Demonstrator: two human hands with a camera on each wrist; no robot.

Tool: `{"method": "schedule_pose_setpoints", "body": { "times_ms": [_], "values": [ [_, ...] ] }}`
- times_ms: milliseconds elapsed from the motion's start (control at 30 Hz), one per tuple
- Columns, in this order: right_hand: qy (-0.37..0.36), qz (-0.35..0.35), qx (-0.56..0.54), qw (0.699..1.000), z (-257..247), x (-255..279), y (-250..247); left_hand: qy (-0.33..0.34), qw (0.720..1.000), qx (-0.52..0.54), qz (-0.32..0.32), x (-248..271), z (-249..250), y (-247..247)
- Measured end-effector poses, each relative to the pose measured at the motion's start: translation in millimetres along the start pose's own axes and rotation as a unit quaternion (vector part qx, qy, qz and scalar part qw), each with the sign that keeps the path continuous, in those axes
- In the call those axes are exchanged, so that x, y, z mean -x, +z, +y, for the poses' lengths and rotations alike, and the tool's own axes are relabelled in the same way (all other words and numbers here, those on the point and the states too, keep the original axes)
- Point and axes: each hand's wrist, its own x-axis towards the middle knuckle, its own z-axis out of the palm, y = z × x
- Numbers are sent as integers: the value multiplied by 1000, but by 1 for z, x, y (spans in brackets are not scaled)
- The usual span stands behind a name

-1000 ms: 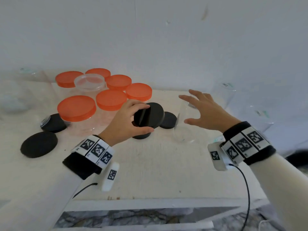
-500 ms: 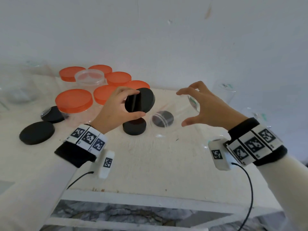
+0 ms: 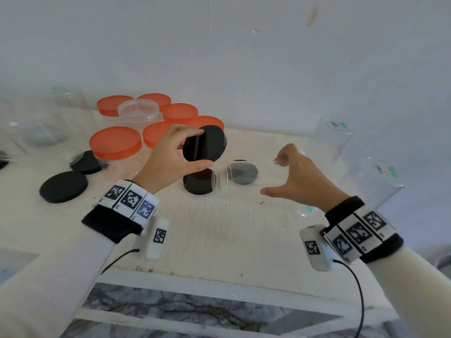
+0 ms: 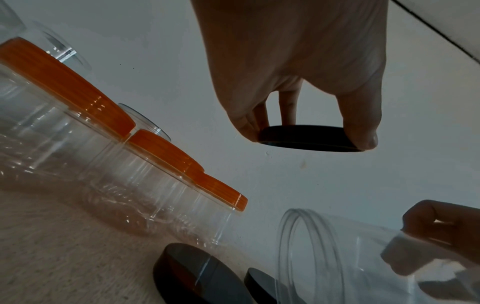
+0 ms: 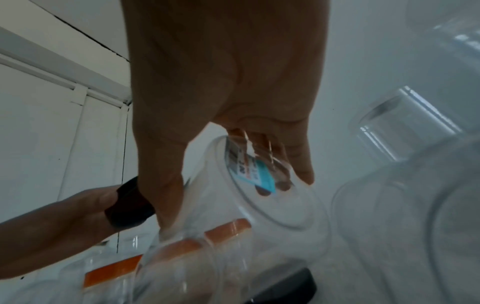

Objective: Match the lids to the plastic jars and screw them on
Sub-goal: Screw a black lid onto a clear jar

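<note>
My left hand pinches a black lid on edge between thumb and fingers, raised above the white table. My right hand grips a clear plastic jar by its base, tipped sideways with its open mouth toward the lid. A small gap separates lid and mouth. In the left wrist view the lid sits in my left hand above the jar's rim. The right wrist view shows my right hand spread over the labelled jar bottom.
Several orange-lidded jars and one open jar crowd the back left. Loose black lids lie on the table. Clear open jars stand at the right. The table's front edge is near my wrists.
My right hand has taken hold of the clear jar, lifted it and tipped it mouth-left. My left hand has raised the black lid slightly toward the jar's mouth.
</note>
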Motion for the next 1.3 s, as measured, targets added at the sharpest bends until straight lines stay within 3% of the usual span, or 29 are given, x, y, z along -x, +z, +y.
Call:
{"method": "schedule_pose_setpoints", "body": {
  "times_ms": [400,933,1133,1300],
  "values": [
    [19,-23,4,1000,-8,-2,31,-21,999,-15,41,8,5,-15],
    [69,-107,-246,961,2,0,50,-9,1000,24,10,3,24,9],
    [71,-47,-213,973,-3,5,45,21,999,26,-23,-6,38,21],
    [65,-15,-229,971,-1,5,47,50,995,-36,-80,-14,49,28]
  ]
}}
